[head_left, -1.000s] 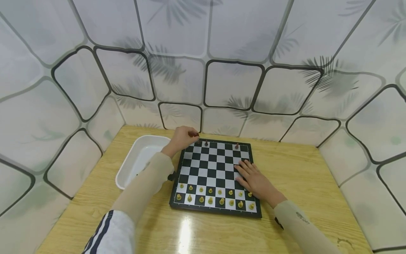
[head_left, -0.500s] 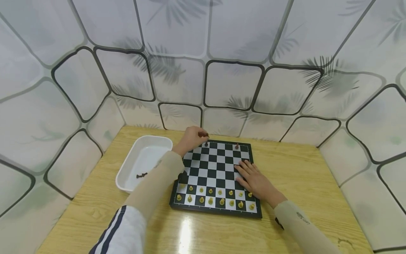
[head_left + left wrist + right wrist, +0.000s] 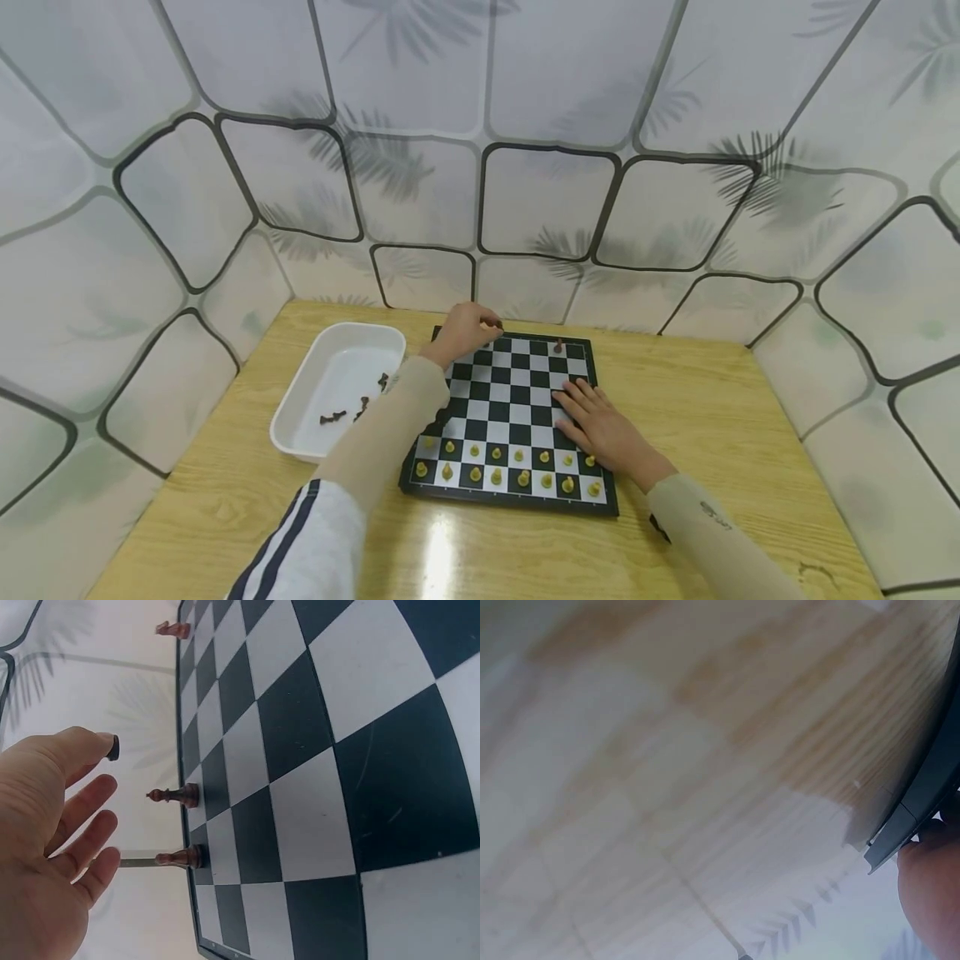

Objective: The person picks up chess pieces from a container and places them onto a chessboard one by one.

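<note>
My left hand point(image 3: 461, 335) is over the far left part of the chessboard point(image 3: 489, 408). Between thumb and fingertips it pinches a small chess piece point(image 3: 114, 748), of which only the dark base shows in the left wrist view. Below those fingers, a reddish-brown bishop point(image 3: 176, 795) and another brown piece point(image 3: 180, 857) stand upright along the board's far edge; in the head view the hand hides them. Farther along that edge stands a reddish knight point(image 3: 172, 630). My right hand point(image 3: 603, 429) lies with extended fingers on the board's right side, its thumb apart.
Two rows of yellow chess pieces point(image 3: 496, 477) line the near side of the board. Left of it sits a white tray point(image 3: 300, 400) holding several dark pieces point(image 3: 332, 417), partly behind my left sleeve. A patterned fabric wall point(image 3: 551, 200) rises behind the wooden table point(image 3: 697, 400).
My left hand has moved right along the board's far edge, still pinching the piece. More dark pieces in the tray have come into view past the sleeve. My right hand has stayed in place.
</note>
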